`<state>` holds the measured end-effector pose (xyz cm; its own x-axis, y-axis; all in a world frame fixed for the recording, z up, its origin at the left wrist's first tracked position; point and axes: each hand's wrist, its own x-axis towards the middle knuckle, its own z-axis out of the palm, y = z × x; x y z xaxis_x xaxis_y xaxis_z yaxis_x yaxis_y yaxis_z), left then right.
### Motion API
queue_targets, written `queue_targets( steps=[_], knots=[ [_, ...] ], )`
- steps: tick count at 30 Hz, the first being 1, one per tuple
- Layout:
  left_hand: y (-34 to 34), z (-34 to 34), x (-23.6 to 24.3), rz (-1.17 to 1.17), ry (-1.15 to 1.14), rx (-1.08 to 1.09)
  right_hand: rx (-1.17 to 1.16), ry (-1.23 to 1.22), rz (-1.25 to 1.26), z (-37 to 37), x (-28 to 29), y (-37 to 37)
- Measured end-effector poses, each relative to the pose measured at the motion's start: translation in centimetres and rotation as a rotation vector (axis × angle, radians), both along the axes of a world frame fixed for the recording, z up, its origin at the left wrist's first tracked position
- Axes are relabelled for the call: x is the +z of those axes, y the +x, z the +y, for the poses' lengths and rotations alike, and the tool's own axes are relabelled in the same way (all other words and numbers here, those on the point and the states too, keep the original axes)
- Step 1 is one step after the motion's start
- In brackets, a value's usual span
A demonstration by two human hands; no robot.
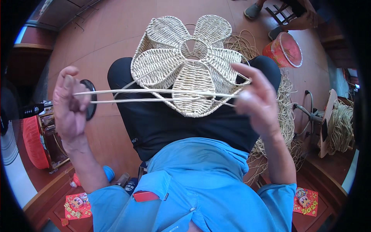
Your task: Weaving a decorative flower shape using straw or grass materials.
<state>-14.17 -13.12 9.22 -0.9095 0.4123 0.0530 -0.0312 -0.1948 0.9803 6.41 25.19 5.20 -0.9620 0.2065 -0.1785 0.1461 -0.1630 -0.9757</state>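
A flower-shaped woven basket (192, 83) in pale natural cord rests on my lap, its petals around a round opening. Two strands of pale cord (147, 91) run taut between my hands, across the front petal. My left hand (70, 102), at the left of the basket, has its fingers curled on the strands' left end. Beside the basket's right edge, my right hand (257, 100) pinches the cord between thumb and fingers, its index finger stretched out toward the rim. The fingertips of this hand are smeared by motion. A thin strand also slants down off the left petal.
Loose cord (286, 104) lies heaped on the floor to my right, with more behind the basket. A red bucket (286, 50) stands at the far right, near another person's legs (290, 27). A cord-wound reel (340, 123) is at the right; a fan (9, 135) at the left.
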Motion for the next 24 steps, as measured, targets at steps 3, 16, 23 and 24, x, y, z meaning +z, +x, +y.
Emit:
queue_targets(
  steps=[3,16,23,24],
  knots=[
    [-3.4,-6.2,-1.6,-0.145,0.089,0.187,-0.315,-0.163,0.007,5.9,-1.5,3.2],
    [-6.0,-14.4,-4.9,-0.264,-0.046,0.306,-0.908,-0.364,-0.014,30.6,-8.0,16.6],
    [-4.0,-4.9,-5.0,-0.088,-0.293,-0.069,-0.930,0.910,-0.733,44.1,-7.7,23.9],
    [-3.2,-2.4,-4.8,-0.076,-0.305,-0.165,-0.759,1.365,-0.764,45.3,-6.7,26.0]
  ],
)
